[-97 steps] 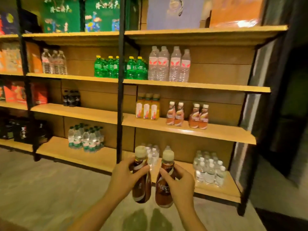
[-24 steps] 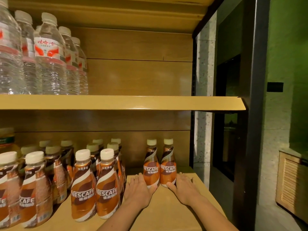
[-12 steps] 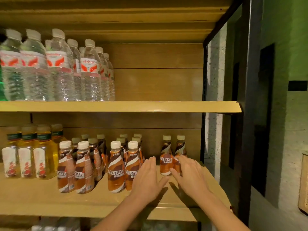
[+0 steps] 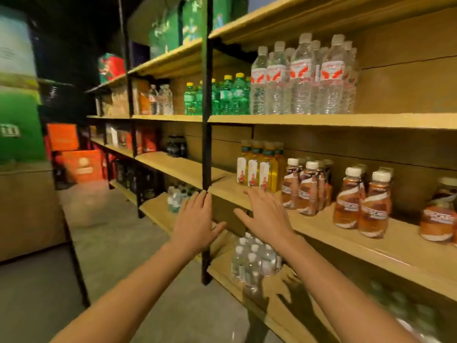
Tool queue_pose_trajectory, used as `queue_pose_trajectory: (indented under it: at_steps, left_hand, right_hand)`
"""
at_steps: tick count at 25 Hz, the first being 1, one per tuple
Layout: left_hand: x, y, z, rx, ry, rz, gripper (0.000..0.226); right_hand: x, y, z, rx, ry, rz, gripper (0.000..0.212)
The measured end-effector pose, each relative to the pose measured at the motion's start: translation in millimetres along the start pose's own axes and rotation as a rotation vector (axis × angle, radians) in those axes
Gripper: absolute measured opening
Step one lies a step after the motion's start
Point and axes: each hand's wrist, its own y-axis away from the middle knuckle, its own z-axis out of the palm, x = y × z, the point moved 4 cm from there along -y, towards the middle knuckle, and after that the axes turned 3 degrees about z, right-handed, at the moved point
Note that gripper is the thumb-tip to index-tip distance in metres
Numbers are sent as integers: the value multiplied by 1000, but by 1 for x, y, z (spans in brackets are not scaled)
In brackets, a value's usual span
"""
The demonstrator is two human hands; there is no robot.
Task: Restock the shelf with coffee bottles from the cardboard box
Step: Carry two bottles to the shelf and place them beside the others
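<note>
Left hand [image 4: 195, 221] and right hand [image 4: 268, 216] have withdrawn from the stock; fingers released, holding nothing. View has swung leftward. Coffee bottles [image 4: 362, 204] stand upright on the middle shelf [image 4: 321, 233], at right. Judgement: pair delivered; another load likely due.

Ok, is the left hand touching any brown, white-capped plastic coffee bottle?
Apart. Head view: left hand at the black metal post, right hand between it and the coffee bottles.

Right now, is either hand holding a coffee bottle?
No: the left hand and right hand are spread and empty; the coffee bottles stand on the shelf.
</note>
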Motion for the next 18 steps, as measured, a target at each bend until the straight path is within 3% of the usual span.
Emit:
queue_pose_trajectory:
  at_steps: [9,18]
  left_hand:
    - [-325,227,-144,-99,-345,-527,85]
    - [-560,499,-325,-290,-563,-1050,88]
  right_hand:
    - [-380,35,118,-281,-141,-544,75]
    - [-769,151,157,-440,-332,-902,80]
